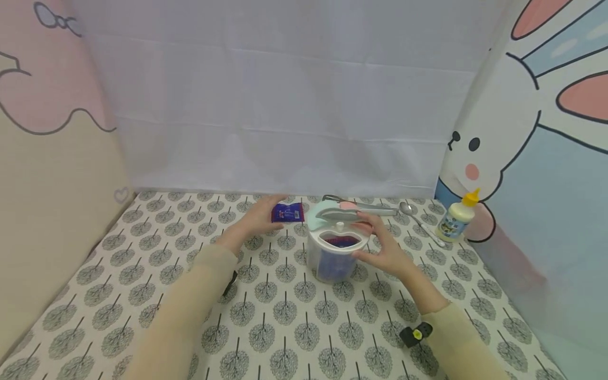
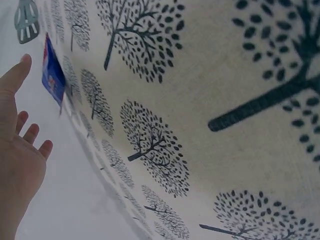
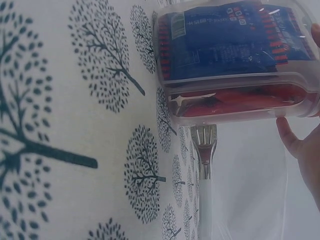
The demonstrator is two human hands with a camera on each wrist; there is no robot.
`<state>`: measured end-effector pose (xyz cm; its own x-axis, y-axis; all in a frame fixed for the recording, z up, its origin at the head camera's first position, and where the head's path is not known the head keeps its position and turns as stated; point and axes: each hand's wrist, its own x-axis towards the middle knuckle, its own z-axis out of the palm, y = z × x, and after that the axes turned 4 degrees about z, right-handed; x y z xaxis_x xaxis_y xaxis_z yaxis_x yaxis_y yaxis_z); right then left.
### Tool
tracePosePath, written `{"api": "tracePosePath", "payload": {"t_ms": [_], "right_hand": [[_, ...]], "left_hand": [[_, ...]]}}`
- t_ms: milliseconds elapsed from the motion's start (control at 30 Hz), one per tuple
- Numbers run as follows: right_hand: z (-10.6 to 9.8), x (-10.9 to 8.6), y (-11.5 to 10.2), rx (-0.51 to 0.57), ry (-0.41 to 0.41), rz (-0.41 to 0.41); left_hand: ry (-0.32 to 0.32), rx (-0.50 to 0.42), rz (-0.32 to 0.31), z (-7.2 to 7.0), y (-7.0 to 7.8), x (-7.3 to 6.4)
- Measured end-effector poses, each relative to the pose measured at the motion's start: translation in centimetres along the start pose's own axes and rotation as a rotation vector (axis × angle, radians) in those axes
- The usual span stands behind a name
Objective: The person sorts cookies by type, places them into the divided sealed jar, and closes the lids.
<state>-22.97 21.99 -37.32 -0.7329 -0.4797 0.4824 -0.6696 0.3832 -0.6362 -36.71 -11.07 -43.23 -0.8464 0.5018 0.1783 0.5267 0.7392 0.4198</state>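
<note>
A clear, divided snack container [image 1: 328,264] with a white top and mint and pink flip lids stands on the table; one opening shows blue packets [image 3: 215,42] inside. My right hand [image 1: 387,253] grips its right side, thumb [image 3: 288,135] against the wall and fingers up by the raised lids. Red contents fill another compartment in the right wrist view. Left of the container, a small blue-and-red packet [image 1: 287,212] lies near my left hand [image 1: 258,217]. The left fingers are spread around the packet's near end, and the left wrist view shows a gap between them and the packet [image 2: 52,75].
Behind the container lies a slotted metal turner [image 3: 204,137] with a pale handle [image 1: 380,210]. A spoon [image 1: 423,224] rests to the right, beside a glue bottle [image 1: 457,219] with a yellow cap. A tree-print cloth [image 1: 285,316] covers the table; fabric walls rise around it.
</note>
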Motion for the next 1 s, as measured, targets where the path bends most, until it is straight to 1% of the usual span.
{"api": "tracePosePath", "payload": {"t_ms": [67,167,267,333,400,500,633,700,833,1000], "right_hand": [[0.0,0.0,0.1,0.002,-0.001,0.002],[0.0,0.1,0.3,0.023,-0.007,-0.031],[0.0,0.0,0.4,0.040,-0.008,-0.046],[0.1,0.0,0.3,0.041,-0.006,-0.040],[0.0,-0.1,0.2,0.026,-0.002,-0.026],[0.0,-0.1,0.1,-0.008,0.002,-0.015],[0.0,0.0,0.0,-0.034,0.012,0.001],[0.0,0.0,-0.1,-0.030,0.013,0.010],[0.0,0.0,-0.2,-0.025,0.010,0.023],[0.0,-0.1,-0.2,-0.025,0.009,0.036]], "left_hand": [[-0.021,0.034,-0.035,0.5,-0.7,0.3],[-0.059,0.061,-0.081,1.2,-1.4,0.5],[-0.098,0.065,-0.084,1.8,-1.4,0.6],[-0.121,0.072,-0.087,1.9,-1.3,0.5],[-0.138,0.075,-0.095,1.9,-1.1,0.4],[-0.153,0.104,-0.100,1.9,-1.0,0.3],[-0.151,0.128,-0.058,1.8,-1.4,0.2],[-0.149,0.125,-0.041,1.7,-1.8,0.0],[-0.156,0.149,0.006,1.5,-2.6,-0.7],[-0.145,0.190,0.100,1.1,-2.9,-1.4]]}}
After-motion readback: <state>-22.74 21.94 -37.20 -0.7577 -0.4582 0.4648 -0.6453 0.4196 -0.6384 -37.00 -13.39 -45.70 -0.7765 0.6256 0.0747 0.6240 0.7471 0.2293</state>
